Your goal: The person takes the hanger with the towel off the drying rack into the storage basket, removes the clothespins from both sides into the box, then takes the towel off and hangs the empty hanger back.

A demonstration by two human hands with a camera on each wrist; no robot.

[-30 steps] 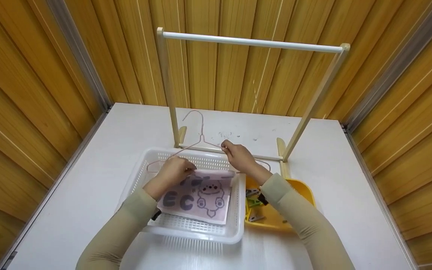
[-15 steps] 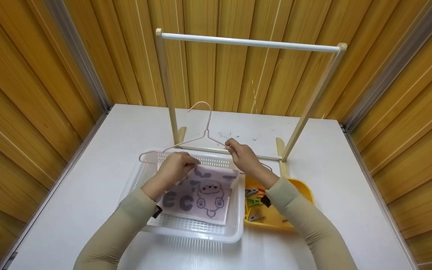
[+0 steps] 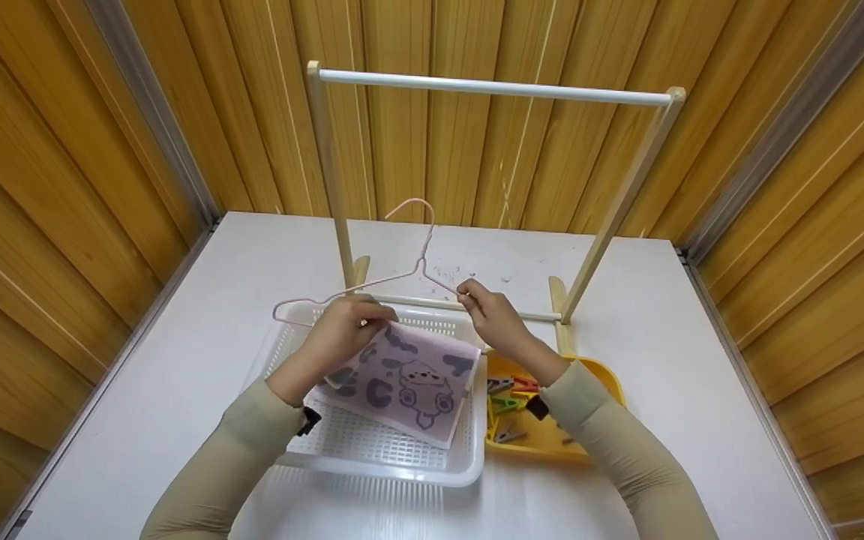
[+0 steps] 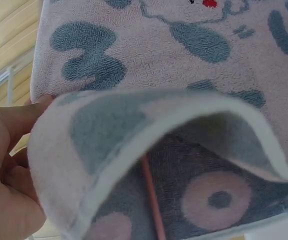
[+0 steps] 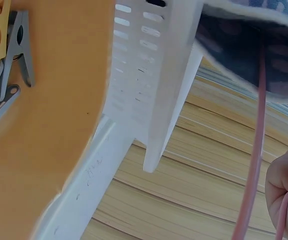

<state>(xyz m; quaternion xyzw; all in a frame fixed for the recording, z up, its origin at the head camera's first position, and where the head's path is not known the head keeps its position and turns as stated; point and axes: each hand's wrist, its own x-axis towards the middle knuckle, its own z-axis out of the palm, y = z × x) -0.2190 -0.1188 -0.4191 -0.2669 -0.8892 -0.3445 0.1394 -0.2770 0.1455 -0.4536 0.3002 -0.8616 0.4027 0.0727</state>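
A pink wire hanger is held up over the basket, its hook pointing up and left. My right hand pinches the hanger's right shoulder; in the right wrist view that hand has its fingers curled round the pink wire. A pink towel with grey letters and a cartoon animal hangs folded over the hanger's lower bar. At its upper left my left hand pinches the fold. In the left wrist view, the towel arches over the bar, with the thumb hidden behind the cloth.
The white perforated basket stands beneath the towel. To its right a yellow tray holds several clothes pegs. Behind them stands a wooden rack with a white top rail. Wood-panelled walls enclose the table's back and sides.
The hanger has risen and shifted slightly right, its left end now higher. With it the towel has lifted and tilted. Both hands keep their holds.
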